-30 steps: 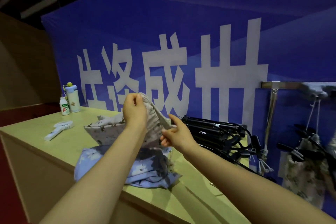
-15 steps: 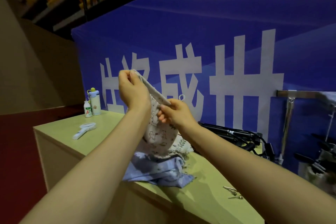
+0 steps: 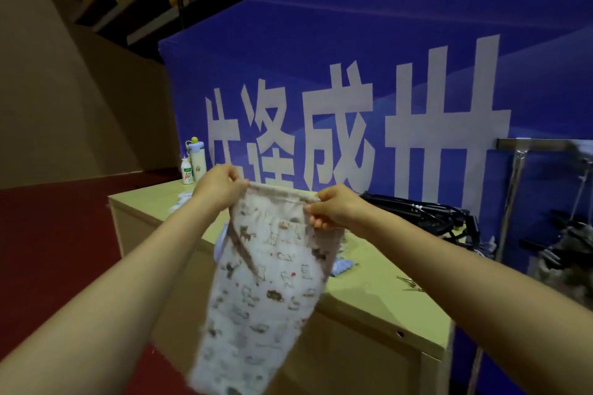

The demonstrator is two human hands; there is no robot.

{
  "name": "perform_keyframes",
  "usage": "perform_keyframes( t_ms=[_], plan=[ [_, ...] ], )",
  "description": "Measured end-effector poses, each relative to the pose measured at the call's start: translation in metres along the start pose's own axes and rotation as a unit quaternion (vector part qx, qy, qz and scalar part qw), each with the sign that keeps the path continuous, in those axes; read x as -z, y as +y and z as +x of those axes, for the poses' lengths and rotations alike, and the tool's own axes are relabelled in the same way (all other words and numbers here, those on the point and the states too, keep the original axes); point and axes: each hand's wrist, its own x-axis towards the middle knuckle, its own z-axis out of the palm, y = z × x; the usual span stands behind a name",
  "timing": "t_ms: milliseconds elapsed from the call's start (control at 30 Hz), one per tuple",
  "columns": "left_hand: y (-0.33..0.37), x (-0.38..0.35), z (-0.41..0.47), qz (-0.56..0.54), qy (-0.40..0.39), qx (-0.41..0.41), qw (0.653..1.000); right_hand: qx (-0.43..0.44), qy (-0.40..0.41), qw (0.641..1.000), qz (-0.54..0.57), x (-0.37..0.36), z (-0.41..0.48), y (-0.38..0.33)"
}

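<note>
Both bare forearms reached forward and up from the near edge of the view, wrists level, holding a cream cotton garment printed with small grey and brown animals [image 3: 266, 282] in the air in front of a pale wooden table [image 3: 385, 301]. The left hand [image 3: 218, 189] pinched the left end of the gathered waistband, fingers curled over the hem and knuckles facing the viewer. The right hand [image 3: 337, 212] pinched the right end, thumb on top and fingers tucked beneath. The band was stretched nearly straight between them. The rest of the garment hung down freely, its lower edge blurred, covering the near edge of the table.

A crumpled pale blue cloth [image 3: 343, 266] lay on the table, mostly hidden behind the garment. At the far left corner stood a white flask with a yellow-knobbed lid [image 3: 196, 160] just beside a small white drink bottle [image 3: 186, 171]. A pile of black hangers [image 3: 423, 215] lay at the far right. Behind hung a blue banner with large white characters [image 3: 353, 42].
</note>
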Motion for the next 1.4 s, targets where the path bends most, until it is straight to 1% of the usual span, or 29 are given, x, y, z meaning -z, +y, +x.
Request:
perform_keyframes(
  t_ms=[33,100,200,267,300,333,367,400,433,500,567,633,667,733,767,833,867,900,933,967,1000,1033,1067,1100,1133,1200,1233,1300,1400],
  plan=[
    [-0.006,-0.003,-0.001,0.000,-0.048,0.003,0.999,-0.001,0.008,1.000,-0.004,0.003,-0.003,0.003],
    [-0.006,-0.009,-0.010,0.031,-0.128,-0.024,0.991,0.008,0.021,0.999,-0.039,0.010,-0.008,0.004],
    [0.000,-0.020,-0.020,0.006,-0.220,-0.051,0.974,0.006,-0.002,0.993,-0.116,0.012,-0.011,-0.001],
    [0.007,-0.027,-0.028,-0.025,-0.281,-0.055,0.958,0.014,0.007,0.994,-0.105,0.013,-0.012,-0.006],
    [0.008,-0.033,-0.029,-0.037,-0.295,-0.058,0.953,0.016,0.005,0.996,-0.093,0.012,-0.012,-0.007],
    [0.011,-0.040,-0.030,-0.046,-0.281,-0.066,0.956,0.016,0.002,0.996,-0.085,0.013,-0.013,-0.009],
    [0.012,-0.048,-0.030,-0.050,-0.245,-0.084,0.965,0.018,-0.002,0.996,-0.084,0.012,-0.013,-0.010],
    [0.015,-0.053,-0.030,-0.048,-0.205,-0.119,0.970,0.022,-0.001,0.996,-0.087,0.012,-0.013,-0.010],
    [0.016,-0.057,-0.030,-0.038,-0.186,-0.147,0.971,0.028,0.002,0.995,-0.093,0.012,-0.013,-0.009],
    [0.017,-0.062,-0.026,-0.071,-0.199,-0.169,0.963,0.049,0.022,0.995,-0.082,0.013,-0.013,-0.008],
    [0.017,-0.058,-0.024,-0.135,-0.214,-0.156,0.955,0.067,0.058,0.995,-0.039,0.016,-0.014,-0.004],
    [0.017,-0.053,-0.022,-0.162,-0.194,-0.149,0.956,0.073,0.082,0.994,-0.012,0.014,-0.016,0.004],
    [0.016,-0.052,-0.020,-0.164,-0.179,-0.148,0.959,0.072,0.084,0.993,-0.032,0.011,-0.016,0.009],
    [0.015,-0.053,-0.017,-0.149,-0.141,-0.143,0.968,0.085,0.082,0.983,-0.137,0.002,-0.014,0.021],
    [0.013,-0.053,-0.015,-0.129,-0.115,-0.134,0.976,0.102,0.072,0.969,-0.214,-0.002,-0.013,0.025],
    [0.007,-0.050,-0.010,-0.075,-0.049,-0.108,0.990,0.131,0.025,0.914,-0.384,-0.007,-0.012,0.033],
    [0.003,-0.046,-0.008,-0.045,-0.017,-0.089,0.995,0.133,-0.005,0.886,-0.445,-0.008,-0.013,0.035],
    [-0.001,-0.043,-0.006,-0.022,0.005,-0.073,0.997,0.128,-0.029,0.870,-0.476,-0.007,-0.015,0.037],
    [-0.005,-0.040,-0.005,-0.005,0.016,-0.065,0.998,0.121,-0.042,0.866,-0.484,-0.006,-0.014,0.040],
    [-0.008,-0.037,-0.004,0.010,0.014,-0.062,0.998,0.118,-0.040,0.873,-0.472,-0.004,-0.015,0.040],
    [-0.010,-0.036,-0.005,0.021,0.008,-0.063,0.998,0.114,-0.024,0.896,-0.429,-0.004,-0.014,0.040],
    [-0.010,-0.037,-0.007,0.028,-0.002,-0.068,0.997,0.112,-0.004,0.932,-0.344,-0.004,-0.015,0.037],
    [-0.009,-0.039,-0.009,0.033,-0.010,-0.078,0.996,0.108,0.016,0.967,-0.229,-0.006,-0.015,0.033],
    [-0.007,-0.041,-0.011,0.039,-0.017,-0.090,0.995,0.104,0.028,0.988,-0.110,-0.009,-0.015,0.030],
    [-0.004,-0.044,-0.012,0.051,-0.018,-0.102,0.993,0.104,0.033,0.994,-0.009,-0.013,-0.014,0.025],
    [0.003,-0.047,-0.013,0.081,-0.013,-0.120,0.989,0.118,0.036,0.986,0.109,-0.024,-0.014,0.020],
    [0.007,-0.048,-0.013,0.095,-0.008,-0.128,0.987,0.126,0.043,0.982,0.131,-0.031,-0.013,0.021],
    [0.012,-0.050,-0.014,0.124,0.007,-0.145,0.982,0.141,0.076,0.981,0.107,-0.041,-0.012,0.027],
    [0.017,-0.051,-0.015,0.160,0.019,-0.162,0.974,0.168,0.121,0.977,-0.050,-0.047,-0.008,0.041]
  ],
)
